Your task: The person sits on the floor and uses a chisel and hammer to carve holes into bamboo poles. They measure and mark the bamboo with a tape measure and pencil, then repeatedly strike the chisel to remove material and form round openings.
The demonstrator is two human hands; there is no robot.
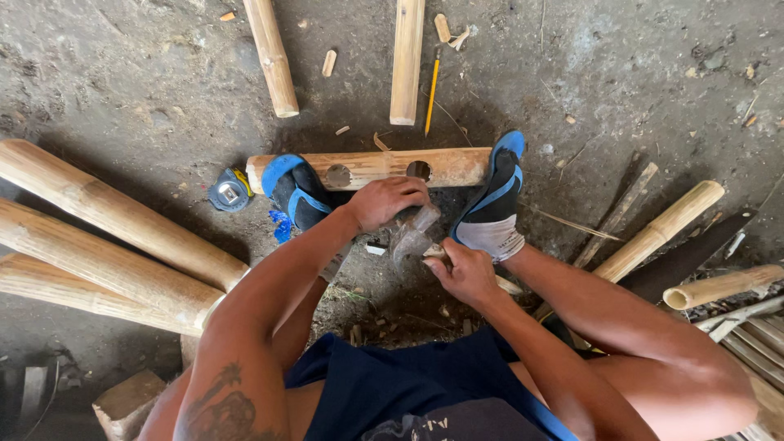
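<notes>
The left hand (390, 201) closes knuckles-up around a grey metal hammer-like tool (411, 238), arm reaching down from the shoulder. The right hand (465, 272) pinches what seems to be a small pale wooden peg (434, 253) against the tool's head, wrist bent inward. Just beyond, a short tan bamboo log with two bored holes (371, 168) lies crosswise on the dirt, both feet in blue-strapped sandals (298, 192) pressed against it, likely steadying it.
</notes>
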